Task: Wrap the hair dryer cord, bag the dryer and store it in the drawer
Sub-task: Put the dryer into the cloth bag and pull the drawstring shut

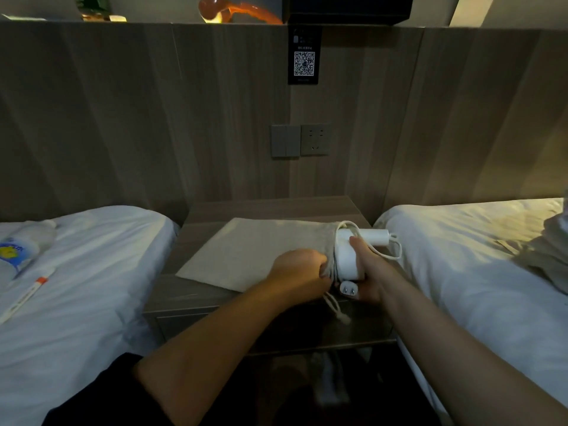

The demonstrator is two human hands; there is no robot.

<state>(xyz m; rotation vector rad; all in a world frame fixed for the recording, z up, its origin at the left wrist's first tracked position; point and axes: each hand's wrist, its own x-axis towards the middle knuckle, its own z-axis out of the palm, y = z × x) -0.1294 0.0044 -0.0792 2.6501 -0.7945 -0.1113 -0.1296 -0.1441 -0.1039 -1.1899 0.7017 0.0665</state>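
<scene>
A flat, matte beige cloth bag lies across the wood-grain desk. At the desk's front right the left hand clenches the bag's gathered mouth, while the right hand grasps the smooth white hair dryer just outside that opening. The thin white cord loops round the dryer, and its rounded plug sits under the right hand. A twisted drawstring hangs over the desk's front edge. White-sheeted beds flank the desk. Above it a grey socket is set in the panelled wall.
</scene>
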